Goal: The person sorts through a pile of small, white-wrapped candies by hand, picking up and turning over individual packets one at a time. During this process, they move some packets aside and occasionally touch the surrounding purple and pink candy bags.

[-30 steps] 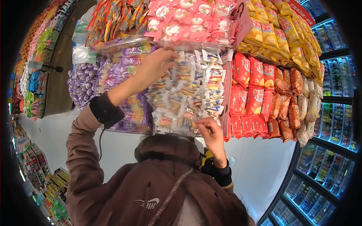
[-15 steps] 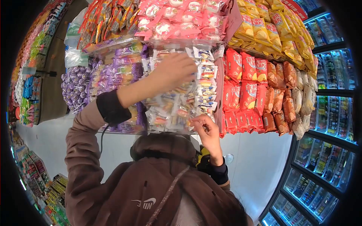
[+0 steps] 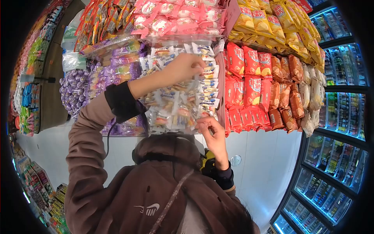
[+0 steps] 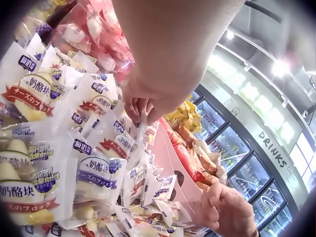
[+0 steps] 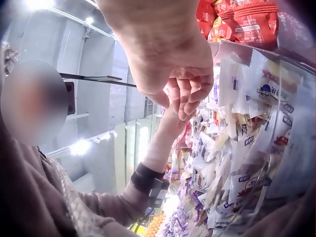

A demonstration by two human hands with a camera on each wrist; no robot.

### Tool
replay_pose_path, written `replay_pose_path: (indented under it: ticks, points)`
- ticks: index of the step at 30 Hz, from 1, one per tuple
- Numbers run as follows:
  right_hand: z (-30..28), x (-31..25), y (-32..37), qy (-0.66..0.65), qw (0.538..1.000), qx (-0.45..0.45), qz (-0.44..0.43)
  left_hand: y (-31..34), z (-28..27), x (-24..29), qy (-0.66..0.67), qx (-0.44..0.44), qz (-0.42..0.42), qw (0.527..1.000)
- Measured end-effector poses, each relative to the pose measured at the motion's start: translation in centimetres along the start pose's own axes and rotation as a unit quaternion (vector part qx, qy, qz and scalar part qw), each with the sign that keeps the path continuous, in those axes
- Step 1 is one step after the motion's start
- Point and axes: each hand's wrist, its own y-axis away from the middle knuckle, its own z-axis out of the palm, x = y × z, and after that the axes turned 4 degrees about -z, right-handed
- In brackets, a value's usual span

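Small clear-and-white wrapped cheese blocks (image 3: 165,97) fill a clear-fronted bin, with a neat column of them along its right side. My left hand (image 3: 187,66) reaches across the bin to that column. In the left wrist view, its thumb and fingers pinch the edge of one wrapped cheese block (image 4: 142,127) that stands among the others. My right hand (image 3: 214,134) hovers at the bin's near right corner, close to the column's front end. Its fingers (image 5: 183,96) hang loosely curled in the right wrist view, with nothing visible in them.
A pink divider (image 4: 173,163) separates the bin from red snack packs (image 3: 253,85) on the right. Purple-wrapped sweets (image 3: 117,82) lie on the left, pink packets (image 3: 179,19) behind. Lit drink fridges (image 3: 343,105) line the far right.
My left hand has moved right, from the bin's back left to the right column, and its spread fingers have closed into a pinch. The right hand has stayed near the front corner.
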Motion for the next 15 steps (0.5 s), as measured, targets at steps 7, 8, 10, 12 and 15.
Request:
replay_pose_path:
  ticks: [7,8,10,12,15]
  points:
    - [0.1,0.2,0.4,-0.001,1.0,0.002,0.003,-0.2,0.2,-0.1,0.001,-0.013,0.004,1.0]
    - [0.2,0.1,0.5,-0.001,1.0,0.003,0.002,-0.3,0.5,-0.2,-0.063,0.02,0.059,0.996]
    - [0.2,-0.2,0.6,-0.001,1.0,0.004,-0.002,-0.3,1.1,-0.3,-0.188,0.087,0.167,0.964]
    - [0.2,0.0,0.8,0.001,1.0,0.006,-0.004,-0.4,1.3,0.1,-0.209,0.093,0.163,0.96]
    - [0.2,0.0,1.1,0.0,1.0,0.012,-0.005,-0.4,1.4,0.4,-0.222,0.108,0.181,0.952]
